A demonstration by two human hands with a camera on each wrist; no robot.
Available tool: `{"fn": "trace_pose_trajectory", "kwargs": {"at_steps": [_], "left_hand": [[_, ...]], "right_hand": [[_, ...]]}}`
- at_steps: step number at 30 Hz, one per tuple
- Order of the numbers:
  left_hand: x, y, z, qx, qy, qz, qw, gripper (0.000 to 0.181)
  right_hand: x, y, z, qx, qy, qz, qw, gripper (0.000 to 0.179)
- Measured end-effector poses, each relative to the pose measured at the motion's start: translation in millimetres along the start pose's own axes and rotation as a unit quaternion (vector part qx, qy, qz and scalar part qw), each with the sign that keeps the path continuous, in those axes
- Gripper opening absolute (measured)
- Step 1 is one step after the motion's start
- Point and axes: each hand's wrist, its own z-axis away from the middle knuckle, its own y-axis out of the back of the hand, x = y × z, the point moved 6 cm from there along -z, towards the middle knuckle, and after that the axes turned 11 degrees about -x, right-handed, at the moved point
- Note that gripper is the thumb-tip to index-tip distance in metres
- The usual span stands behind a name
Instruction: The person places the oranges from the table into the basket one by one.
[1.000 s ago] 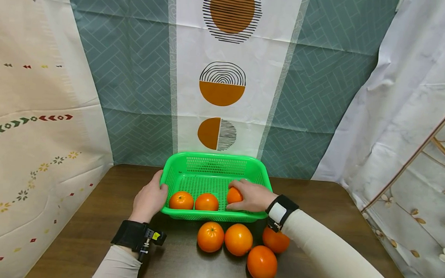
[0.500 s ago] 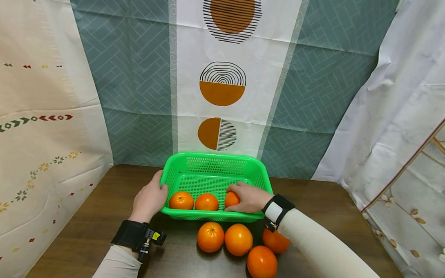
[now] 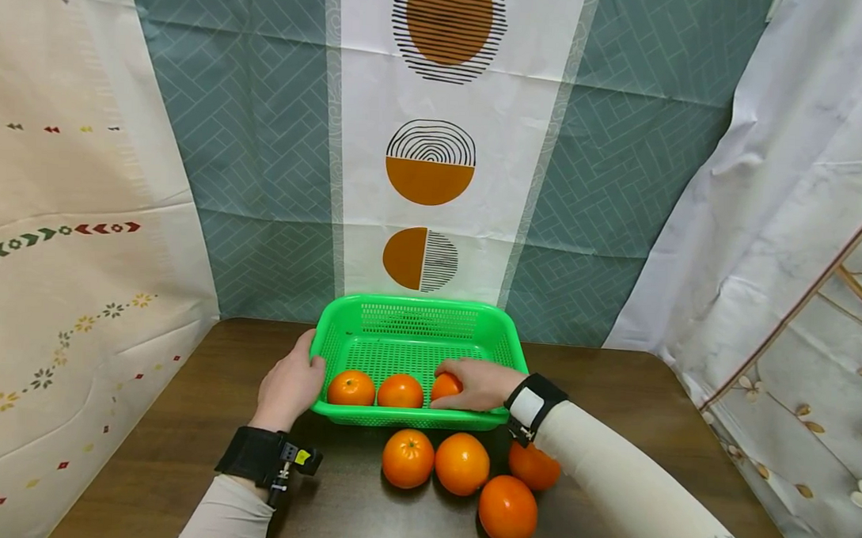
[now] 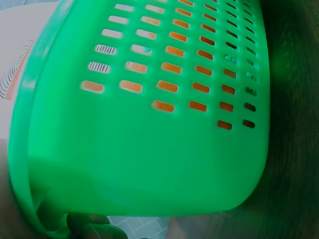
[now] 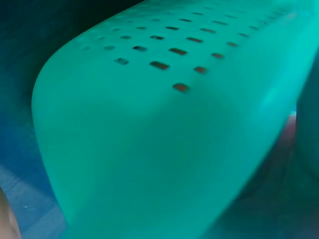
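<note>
A green plastic basket [image 3: 411, 417] with perforated walls stands on the table. My left hand [image 3: 292, 381] grips its left rim, the thumb over the edge; fingers [image 4: 97, 230] show at the bottom of the left wrist view. Inside the basket, my right hand [image 3: 485, 384] holds an orange [image 3: 446, 386] low in the front right part, partly covered by the hand. Left of it along the front wall lie an orange [image 3: 400, 391] and another orange [image 3: 351, 388]. The right wrist view is filled mostly by the basket wall [image 5: 119, 149], with the held fruit hidden.
On the brown wooden table [image 3: 351, 504], several oranges lie in front of the basket: one orange [image 3: 408, 459], a second orange [image 3: 462, 464], a nearer orange [image 3: 507, 510] and one orange [image 3: 533, 466] partly under the right wrist. A patterned curtain [image 3: 426, 213] hangs close behind.
My right hand has moved slightly left inside the basket with its orange, closer to the middle orange. The left hand and the basket have stayed in place.
</note>
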Motion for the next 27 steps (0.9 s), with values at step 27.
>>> {"fn": "trace_pose_trajectory", "kwargs": {"at_steps": [27], "left_hand": [[-0.1,0.3,0.6,-0.003,0.001,0.0,1.0,0.061]], "right_hand": [[-2.9,-7.0,-7.0,-0.02,0.002,-0.004,0.9998,0.059]]}}
